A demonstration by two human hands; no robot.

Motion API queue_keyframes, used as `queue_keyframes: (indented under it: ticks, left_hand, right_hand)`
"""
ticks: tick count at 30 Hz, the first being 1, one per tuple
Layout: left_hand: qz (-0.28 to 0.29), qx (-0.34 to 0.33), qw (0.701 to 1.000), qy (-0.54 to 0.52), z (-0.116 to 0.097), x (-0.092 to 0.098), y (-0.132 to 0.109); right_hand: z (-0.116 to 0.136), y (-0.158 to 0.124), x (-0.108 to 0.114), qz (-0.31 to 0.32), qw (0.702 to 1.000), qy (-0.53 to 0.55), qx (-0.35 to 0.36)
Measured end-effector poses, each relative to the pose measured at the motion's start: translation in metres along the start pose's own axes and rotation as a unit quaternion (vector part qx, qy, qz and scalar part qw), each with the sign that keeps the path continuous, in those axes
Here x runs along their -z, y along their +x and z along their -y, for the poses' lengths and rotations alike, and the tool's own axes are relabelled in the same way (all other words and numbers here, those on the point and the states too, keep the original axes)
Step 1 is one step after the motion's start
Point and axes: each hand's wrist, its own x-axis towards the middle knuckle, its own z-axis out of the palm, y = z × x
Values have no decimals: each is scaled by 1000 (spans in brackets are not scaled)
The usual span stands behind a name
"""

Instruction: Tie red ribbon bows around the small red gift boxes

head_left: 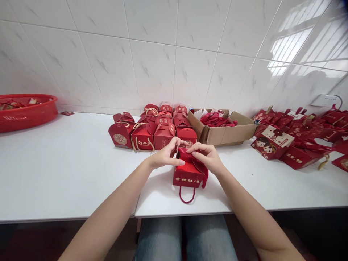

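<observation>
A small red gift box (187,180) with gold characters stands upright near the table's front edge. Its dark red cord handle (187,202) hangs down in front, and a red ribbon (204,180) trails down its right side. My left hand (167,154) grips the upper left of the box, thumb across the top and fingers at the far side. With bent fingers, my right hand (206,156) pinches a top flap of the same box. The fingertips of both hands partly cover the opening.
Behind the box stand several closed red gift boxes (144,136). An open cardboard carton (228,134) holds red ribbons (217,119). More red boxes (295,156) crowd the right side. A red plastic basket (29,117) sits at far left, against the tiled wall (152,69).
</observation>
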Motion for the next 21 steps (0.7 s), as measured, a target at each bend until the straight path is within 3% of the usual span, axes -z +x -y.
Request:
queue_keyframes:
  ticks: [21]
  left_hand:
    - [-4, 8, 1000, -16, -2, 0, -1]
  right_hand:
    - [-2, 0, 0, -3, 1000, 11, 2]
